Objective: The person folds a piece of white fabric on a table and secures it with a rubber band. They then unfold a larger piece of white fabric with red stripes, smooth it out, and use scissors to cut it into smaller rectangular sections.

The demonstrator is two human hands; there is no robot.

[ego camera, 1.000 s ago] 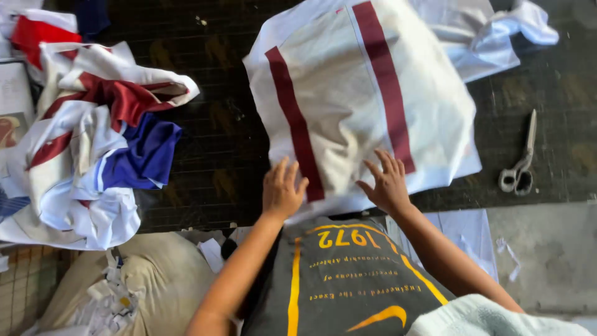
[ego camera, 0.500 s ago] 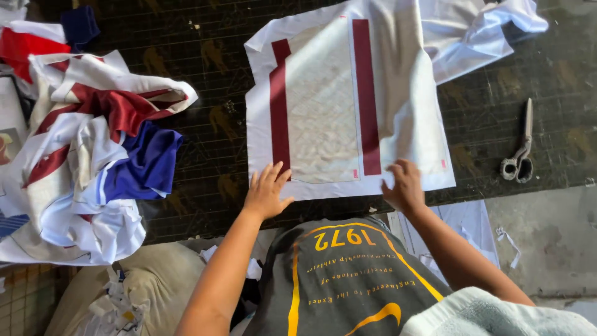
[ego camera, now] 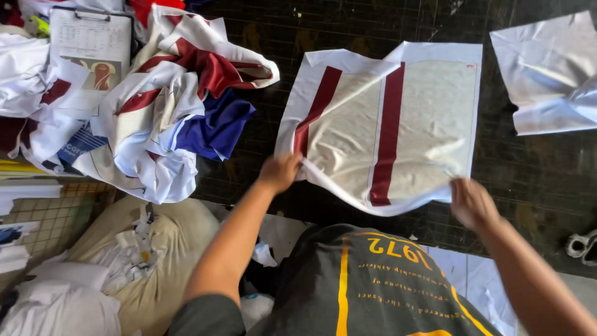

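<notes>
Head camera, looking steeply down, close over table (ego camera: 261, 25).

heap of white, maroon and blue fabric (ego camera: 168, 106) piled left on the dark gridded mat (ego camera: 249, 180). clipboard with a printed sheet (ego camera: 90, 40) on top of the heap, upper left. loose white cloth piece (ego camera: 547, 74) far right. scissors handles (ego camera: 581, 244) at right edge. beige sack (ego camera: 168, 249) with paper scraps, lower left.
</notes>
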